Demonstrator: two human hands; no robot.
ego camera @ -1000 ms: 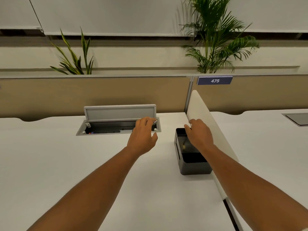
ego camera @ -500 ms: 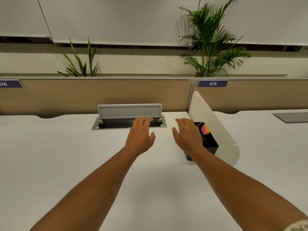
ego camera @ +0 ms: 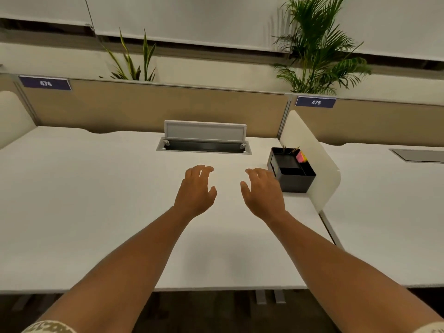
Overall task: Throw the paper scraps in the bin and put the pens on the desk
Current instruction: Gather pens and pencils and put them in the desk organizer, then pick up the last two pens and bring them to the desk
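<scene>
- Left hand (ego camera: 195,193) hovers over the white tabletop (ego camera: 96,212), fingers loosely spread, holding nothing.
- Open cable tray (ego camera: 204,146) behind it: the inside is dark, contents unreadable.
- Right hand (ego camera: 263,193), fingers likewise spread and empty, hides the near corner of the black organizer (ego camera: 294,179).
- No pens are discernible; bright paper scraps (ego camera: 301,156) poke from the organizer's rear compartment.

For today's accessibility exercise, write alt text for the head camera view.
Two bare hands, left and right, hover empty over a white desk. Beyond them a cable tray stands open; a black organizer holding bright sticky notes sits to the right.
</scene>
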